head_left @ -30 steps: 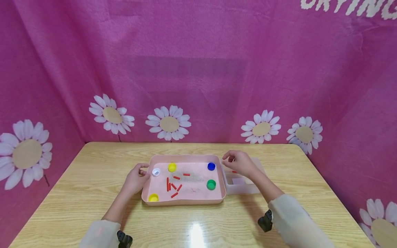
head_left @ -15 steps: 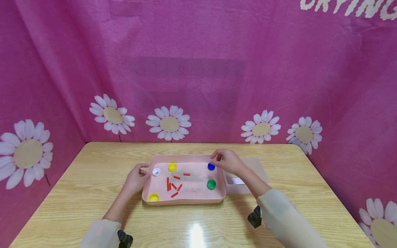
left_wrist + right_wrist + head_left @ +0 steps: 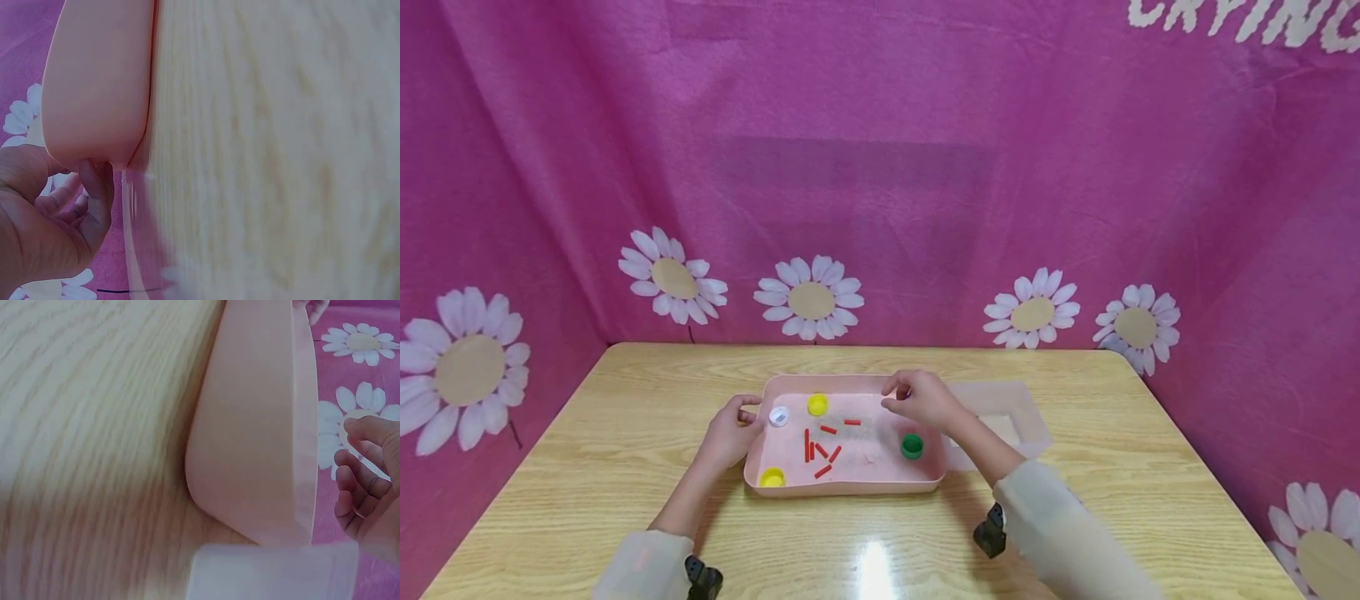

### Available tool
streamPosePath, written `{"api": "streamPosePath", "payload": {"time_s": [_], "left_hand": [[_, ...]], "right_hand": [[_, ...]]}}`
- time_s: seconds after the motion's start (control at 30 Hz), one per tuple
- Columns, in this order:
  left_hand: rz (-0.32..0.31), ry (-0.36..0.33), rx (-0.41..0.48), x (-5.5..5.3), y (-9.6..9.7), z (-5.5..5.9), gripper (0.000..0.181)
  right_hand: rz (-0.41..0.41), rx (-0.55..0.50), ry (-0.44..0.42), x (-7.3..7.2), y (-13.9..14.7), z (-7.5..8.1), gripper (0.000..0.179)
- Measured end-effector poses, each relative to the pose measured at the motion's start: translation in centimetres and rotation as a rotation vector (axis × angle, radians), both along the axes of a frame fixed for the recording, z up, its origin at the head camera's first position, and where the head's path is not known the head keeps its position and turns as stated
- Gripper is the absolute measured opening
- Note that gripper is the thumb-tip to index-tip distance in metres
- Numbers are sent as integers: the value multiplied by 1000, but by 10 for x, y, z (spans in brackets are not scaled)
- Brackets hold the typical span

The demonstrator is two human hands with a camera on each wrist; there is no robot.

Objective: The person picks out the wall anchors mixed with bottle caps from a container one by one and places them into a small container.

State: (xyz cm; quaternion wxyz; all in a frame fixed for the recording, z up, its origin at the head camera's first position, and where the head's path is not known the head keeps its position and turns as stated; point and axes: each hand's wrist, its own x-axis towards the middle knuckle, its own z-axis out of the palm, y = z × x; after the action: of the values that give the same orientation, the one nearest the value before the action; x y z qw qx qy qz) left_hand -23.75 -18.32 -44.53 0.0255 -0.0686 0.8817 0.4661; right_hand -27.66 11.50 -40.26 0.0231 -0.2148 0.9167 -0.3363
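Note:
A pink tray (image 3: 850, 490) lies on the table with several short red sticks (image 3: 807, 445) scattered in it. My left hand (image 3: 732, 435) holds the tray's left end; in the left wrist view its thumb and fingers (image 3: 94, 200) meet the wall at the rim. Over the right back part of the tray hovers my right hand (image 3: 928, 402), fingers loosely bent. The right wrist view shows the right hand (image 3: 372, 481) with a gap between thumb and forefinger and nothing in it. The blue cap is hidden behind this hand.
Inside the tray are a white cap (image 3: 778, 416), two yellow caps (image 3: 817, 405) and a green cap (image 3: 912, 447). A translucent white box (image 3: 1033, 417) stands against the tray's right end, partly behind the right forearm. A pink flowered curtain (image 3: 880, 208) hangs behind the wooden table (image 3: 625, 467).
My right hand has moved left from above the white box to over the tray, covering the blue cap. The left hand, tray and sticks have stayed put.

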Motion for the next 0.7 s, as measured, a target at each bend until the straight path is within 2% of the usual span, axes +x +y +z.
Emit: {"api": "streamPosePath", "payload": {"time_s": [0.13,0.23,0.3,0.47,0.7], "left_hand": [[-3,-2,2,1,0,0,40],[2,-3,3,2,0,1,39],[5,-3,6,2,0,1,40],[3,-4,16,2,1,1,40],[7,9,15,2,1,2,40]], "right_hand": [[24,15,22,0,-9,-9,10],[25,28,99,0,-15,-16,8],[22,12,112,0,-19,-21,7],[28,-47,40,1,-25,-31,5],[-11,-45,7,2,-35,-37,9]]}}
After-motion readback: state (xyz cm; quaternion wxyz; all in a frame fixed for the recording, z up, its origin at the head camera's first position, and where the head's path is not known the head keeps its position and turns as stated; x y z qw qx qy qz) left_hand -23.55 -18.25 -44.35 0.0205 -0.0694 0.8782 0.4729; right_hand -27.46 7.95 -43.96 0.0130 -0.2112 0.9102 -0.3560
